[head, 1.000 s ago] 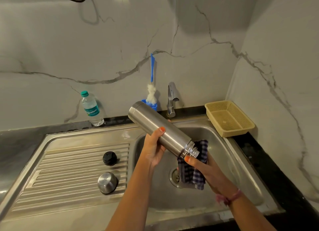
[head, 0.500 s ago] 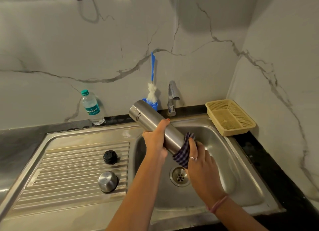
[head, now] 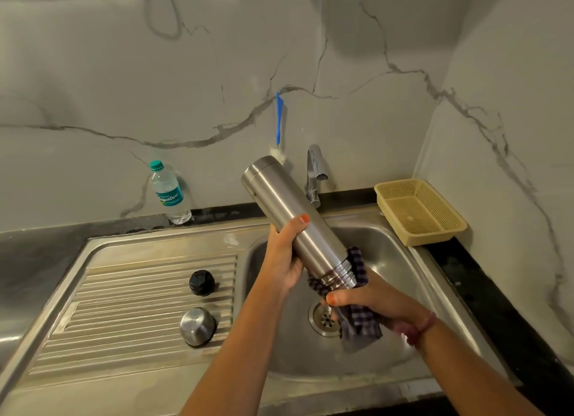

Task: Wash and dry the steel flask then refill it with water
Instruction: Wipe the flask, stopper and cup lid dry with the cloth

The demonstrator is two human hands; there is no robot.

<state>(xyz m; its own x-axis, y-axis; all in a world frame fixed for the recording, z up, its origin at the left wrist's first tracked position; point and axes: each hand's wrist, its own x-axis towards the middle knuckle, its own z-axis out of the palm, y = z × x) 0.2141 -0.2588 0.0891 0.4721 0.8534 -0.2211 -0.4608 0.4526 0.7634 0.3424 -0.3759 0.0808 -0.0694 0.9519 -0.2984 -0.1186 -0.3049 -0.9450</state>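
My left hand (head: pixel 285 254) grips the steel flask (head: pixel 292 216) around its middle, above the sink basin (head: pixel 385 254). The flask is tilted, base up to the left and threaded open mouth down to the right. My right hand (head: pixel 369 300) holds a dark checked cloth (head: pixel 360 319) against the flask's threaded mouth, with cloth wrapped behind the neck and hanging below. The flask's black inner stopper (head: pixel 202 282) and steel cap (head: pixel 198 326) lie on the ribbed drainboard (head: pixel 124 307) to the left.
A tap (head: pixel 314 174) stands behind the basin, with a blue-handled bottle brush (head: pixel 279 120) partly hidden behind the flask. A plastic water bottle (head: pixel 169 192) stands at the wall on the left. A beige mesh basket (head: pixel 419 212) sits at the right corner. The drain (head: pixel 323 317) is under the cloth.
My right hand slid the cloth from the flask's body down to its threaded mouth. The flask's base has risen a little, so it is tilted more steeply.
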